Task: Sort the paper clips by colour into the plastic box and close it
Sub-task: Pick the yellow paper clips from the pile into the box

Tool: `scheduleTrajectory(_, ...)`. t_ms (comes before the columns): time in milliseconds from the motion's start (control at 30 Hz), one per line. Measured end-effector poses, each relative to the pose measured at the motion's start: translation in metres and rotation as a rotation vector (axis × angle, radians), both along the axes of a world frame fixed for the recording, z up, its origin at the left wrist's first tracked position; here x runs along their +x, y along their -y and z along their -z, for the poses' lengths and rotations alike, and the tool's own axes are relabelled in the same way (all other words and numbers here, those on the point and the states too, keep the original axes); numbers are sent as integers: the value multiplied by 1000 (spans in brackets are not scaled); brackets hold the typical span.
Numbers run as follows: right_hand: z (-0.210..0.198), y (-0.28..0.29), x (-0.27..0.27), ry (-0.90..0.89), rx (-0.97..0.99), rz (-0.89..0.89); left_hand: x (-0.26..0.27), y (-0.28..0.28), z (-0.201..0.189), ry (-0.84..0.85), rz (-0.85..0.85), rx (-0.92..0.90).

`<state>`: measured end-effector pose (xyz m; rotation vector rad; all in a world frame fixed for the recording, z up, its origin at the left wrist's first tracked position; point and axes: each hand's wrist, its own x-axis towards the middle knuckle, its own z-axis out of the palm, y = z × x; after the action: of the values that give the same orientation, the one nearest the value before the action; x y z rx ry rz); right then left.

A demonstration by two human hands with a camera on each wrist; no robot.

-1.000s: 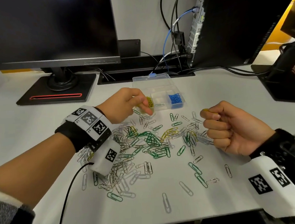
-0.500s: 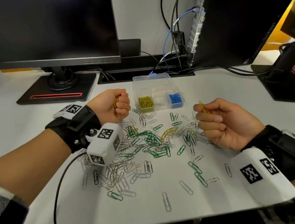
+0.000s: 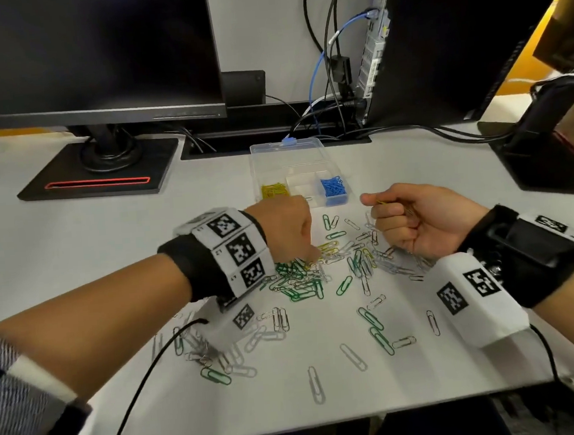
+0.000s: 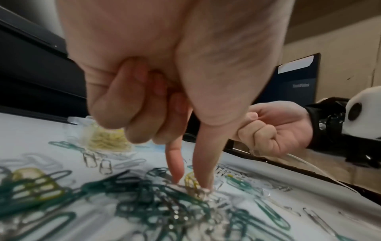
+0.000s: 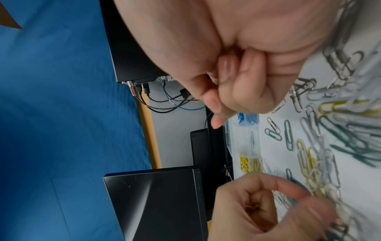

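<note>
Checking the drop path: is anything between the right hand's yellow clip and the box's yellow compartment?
Partly. The box lies open, lid back. But the left hand, reaching into the pile, sits in front of the yellow compartment, beside the straight path from the right hand and its yellow clip.

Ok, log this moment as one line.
left hand: pinching yellow clip in pile | right hand: holding yellow clips | box: open

bare desk [image 3: 76, 268] left, clip heap [image 3: 304, 277] mid-desk, plastic box [image 3: 287, 155] behind
</note>
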<state>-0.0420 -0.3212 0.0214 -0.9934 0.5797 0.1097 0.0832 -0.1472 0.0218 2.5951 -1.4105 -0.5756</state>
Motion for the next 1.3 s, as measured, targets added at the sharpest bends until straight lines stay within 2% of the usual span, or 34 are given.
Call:
scheduleTrajectory(100, 3, 5, -3, -5, -40, -5, 0, 7, 9, 27, 19, 74)
scheduleTrajectory(267, 8, 10, -8, -12, -129, -76, 2, 12, 10, -23, 24, 79)
scheduleTrajectory(367, 8, 12, -10, 15, -29, -76, 4, 13, 10, -60, 21, 82)
scheduleTrajectory(533, 17, 19, -13, 102, 304, -139, 14, 13, 9, -63, 5, 50)
scheduleTrajectory(700, 20, 23, -13, 75, 359, -192, 10, 14, 15, -18, -4, -24)
scheduleTrajectory(867, 20, 27, -8, 21, 420, -241, 7, 16, 17, 62, 37, 5)
scheduleTrajectory(1000, 19, 24, -4, 40, 346, -268, 7, 15, 16, 131, 30, 15)
scheduleTrajectory(1300, 24, 26, -2, 79, 395, -194, 9, 10, 13, 93, 101, 40)
